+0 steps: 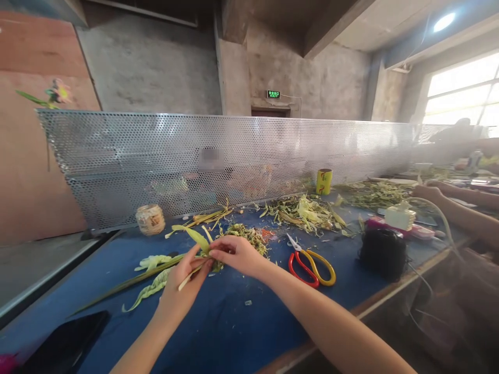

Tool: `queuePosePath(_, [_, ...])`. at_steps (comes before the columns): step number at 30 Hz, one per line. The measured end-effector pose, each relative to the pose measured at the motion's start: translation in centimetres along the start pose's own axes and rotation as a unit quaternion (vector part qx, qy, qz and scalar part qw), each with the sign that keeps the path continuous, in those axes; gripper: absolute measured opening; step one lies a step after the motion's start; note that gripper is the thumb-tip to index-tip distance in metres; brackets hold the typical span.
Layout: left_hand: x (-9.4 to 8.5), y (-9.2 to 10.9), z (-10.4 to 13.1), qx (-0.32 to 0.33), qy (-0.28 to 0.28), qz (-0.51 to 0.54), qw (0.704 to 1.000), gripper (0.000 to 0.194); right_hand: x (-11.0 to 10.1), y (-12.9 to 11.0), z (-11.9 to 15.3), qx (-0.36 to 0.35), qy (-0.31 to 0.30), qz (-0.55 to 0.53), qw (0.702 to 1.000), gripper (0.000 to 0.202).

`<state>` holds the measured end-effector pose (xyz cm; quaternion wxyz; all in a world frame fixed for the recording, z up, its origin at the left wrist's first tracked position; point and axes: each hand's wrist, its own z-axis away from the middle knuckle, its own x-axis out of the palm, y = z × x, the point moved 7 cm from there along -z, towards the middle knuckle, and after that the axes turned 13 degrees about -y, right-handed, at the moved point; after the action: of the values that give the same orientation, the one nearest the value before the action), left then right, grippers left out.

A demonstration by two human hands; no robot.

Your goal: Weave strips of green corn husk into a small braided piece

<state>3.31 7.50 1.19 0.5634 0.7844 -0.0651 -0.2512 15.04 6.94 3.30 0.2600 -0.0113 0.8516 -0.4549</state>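
Both my hands meet over the blue table, fingers closed around a small bundle of plant stems with a broad yellow-green leaf (199,239) standing up from it. My left hand (187,272) grips the lower stems; a pale cut stem end (183,285) pokes out across its palm. My right hand (237,254) pinches the bundle from the other side, its fingertips against the left fingers. Beneath and behind them lies a heap of shredded plant bits (249,236). Long green stems with curled pale leaves (156,283) rest left of my left hand.
Red-and-yellow-handled scissors (312,267) lie right of my hands. Beyond are a leaf pile (307,213), a yellow can (324,182) and a twine roll (150,219). A black spool (382,254) sits near the right edge, a dark phone (66,340) front left. A co-worker's arm (448,208) reaches in.
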Motion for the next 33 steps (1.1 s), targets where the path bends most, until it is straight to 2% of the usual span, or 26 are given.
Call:
queuePosePath(4, [0.1,0.4,-0.2,0.026,-0.015,0.009,0.999,0.055,0.1,-0.7,-0.1,-0.035,-0.023,-0.066,0.997,0.018])
queuePosePath(7, [-0.2,0.6,-0.1,0.012,-0.001,0.04,0.999,0.065,0.2,-1.7,0.1,-0.059,-0.047,-0.05,0.996,0.019])
queuePosePath(10, [-0.2,0.8,0.3,-0.02,0.01,0.084,0.996,0.079,0.0,-1.8,0.3,-0.052,-0.047,-0.065,0.995,0.026])
queuePosePath(15, [0.0,1.2,0.6,-0.031,-0.002,0.112,0.993,0.076,0.1,-1.0,0.4,-0.024,-0.061,-0.103,0.993,0.029])
queuePosePath(19, [-0.2,0.9,0.4,-0.025,-0.002,0.098,0.995,0.069,-0.6,-0.8,0.3,-0.006,-0.037,-0.053,0.998,0.026])
queuePosePath(22, [-0.1,0.7,0.3,-0.021,-0.012,0.091,0.996,0.068,-1.4,-1.8,0.4,-0.051,0.007,-0.019,0.998,0.024])
queuePosePath(25, [0.0,0.8,0.3,-0.018,-0.011,0.074,0.997,0.067,-1.4,-2.1,0.4,-0.086,0.013,-0.1,0.991,0.027])
queuePosePath(28, [0.0,0.9,0.4,-0.02,-0.015,0.053,0.998,0.063,-0.9,-1.5,0.2,-0.066,-0.024,-0.187,0.98,0.029])
queuePosePath(30, [0.1,0.9,0.4,-0.023,-0.022,0.044,0.999,0.063,-0.7,-1.4,0.2,-0.054,-0.037,-0.165,0.984,0.027])
queuePosePath(33, [0.1,0.7,0.3,-0.03,-0.029,0.036,0.998,0.062,-0.9,-1.6,0.3,-0.052,-0.042,-0.044,0.997,0.017])
